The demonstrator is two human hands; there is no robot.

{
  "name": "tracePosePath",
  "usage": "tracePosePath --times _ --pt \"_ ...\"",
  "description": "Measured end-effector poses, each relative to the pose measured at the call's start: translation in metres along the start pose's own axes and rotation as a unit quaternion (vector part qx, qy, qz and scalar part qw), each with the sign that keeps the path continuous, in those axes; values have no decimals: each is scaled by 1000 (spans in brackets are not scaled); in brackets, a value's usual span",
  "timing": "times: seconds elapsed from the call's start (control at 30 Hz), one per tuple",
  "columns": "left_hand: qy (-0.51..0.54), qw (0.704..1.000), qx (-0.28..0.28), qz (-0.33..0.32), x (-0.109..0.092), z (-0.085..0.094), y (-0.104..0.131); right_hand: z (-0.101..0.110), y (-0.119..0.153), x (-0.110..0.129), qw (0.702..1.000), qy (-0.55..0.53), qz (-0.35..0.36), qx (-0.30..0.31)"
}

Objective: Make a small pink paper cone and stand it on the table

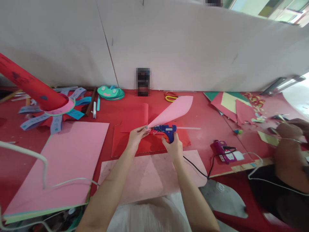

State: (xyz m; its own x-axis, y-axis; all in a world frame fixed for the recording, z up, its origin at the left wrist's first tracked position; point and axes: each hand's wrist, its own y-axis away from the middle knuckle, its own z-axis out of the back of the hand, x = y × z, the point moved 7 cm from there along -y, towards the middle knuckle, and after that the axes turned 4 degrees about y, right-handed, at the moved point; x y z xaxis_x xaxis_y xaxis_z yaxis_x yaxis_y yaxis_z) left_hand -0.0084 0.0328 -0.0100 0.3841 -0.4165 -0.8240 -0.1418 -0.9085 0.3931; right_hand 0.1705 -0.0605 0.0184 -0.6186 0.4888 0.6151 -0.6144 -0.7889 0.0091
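Observation:
My right hand (174, 145) is closed round the grip of a blue hot glue gun (166, 129), its nozzle pointing left. From the gun's rear a pale glue stick (189, 128) sticks out. At the nozzle, my left hand (138, 135) pinches the narrow end of a curled pink paper (177, 109), which flares up to the right. Beneath both hands lie red sheets (132, 146), one with a folded-up flap. A pale pink sheet (145, 183) is spread nearest my body.
Scissors (171, 97) lie at the back. A purple power adapter (223, 151) with cords sits right. A pink paper stack (67, 161) and a red paper tube (31, 83) occupy the left. Coloured sheets (229, 103) lie back right. Another person's hand (288, 130) is at far right.

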Motion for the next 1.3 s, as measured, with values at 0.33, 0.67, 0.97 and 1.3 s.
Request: tracePosePath --times 0.33,0.67,0.97,1.3 --pt "-6 1000 8 -6 0 0 0 -1 1 2 1000 -30 7 2" --pt "-14 1000 16 -8 0 -1 0 -2 2 3 998 -55 25 8" --pt "-18 1000 19 -1 -1 -3 1 0 3 2 999 -47 17 -8" --pt "-10 1000 8 -2 0 -1 0 3 6 -4 998 -58 -12 -10"
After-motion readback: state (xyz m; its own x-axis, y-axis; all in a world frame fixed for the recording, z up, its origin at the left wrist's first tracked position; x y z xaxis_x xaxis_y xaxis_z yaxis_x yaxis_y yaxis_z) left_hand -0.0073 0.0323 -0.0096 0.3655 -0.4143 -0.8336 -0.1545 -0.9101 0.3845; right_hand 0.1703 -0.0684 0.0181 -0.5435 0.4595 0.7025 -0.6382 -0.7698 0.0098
